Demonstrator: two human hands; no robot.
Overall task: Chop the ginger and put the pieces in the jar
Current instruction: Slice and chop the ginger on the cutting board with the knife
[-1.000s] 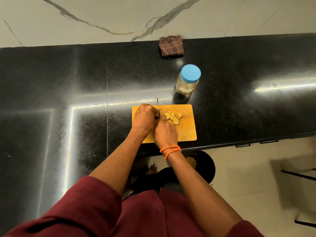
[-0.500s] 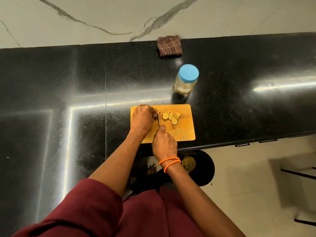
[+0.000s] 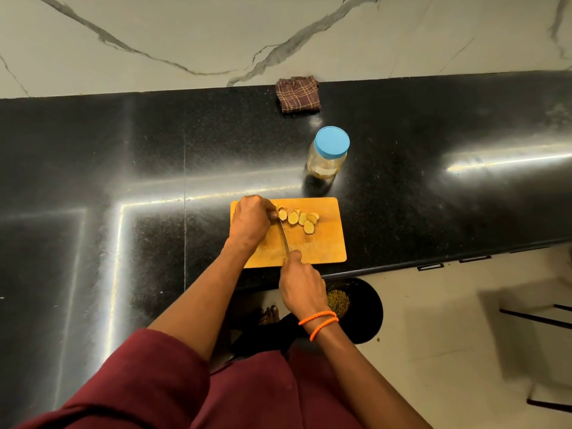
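My left hand [image 3: 250,218] curls over the ginger stub at ten o'clock on the orange wooden board [image 3: 322,243], steadying it; my right hand [image 3: 301,281] clamps the knife [image 3: 284,237]. Pale slices [image 3: 299,218] wait below the blue-lidded jar [image 3: 328,153] at twelve, still capped.

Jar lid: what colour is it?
Light blue; the lid shows clearly in the head view.

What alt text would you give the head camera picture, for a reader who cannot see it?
Seen from above, a person's right hand holds a knife on a wooden cutting board while the left hand steadies the ginger beside cut slices. A blue-lidded jar stands behind the board on a black counter.
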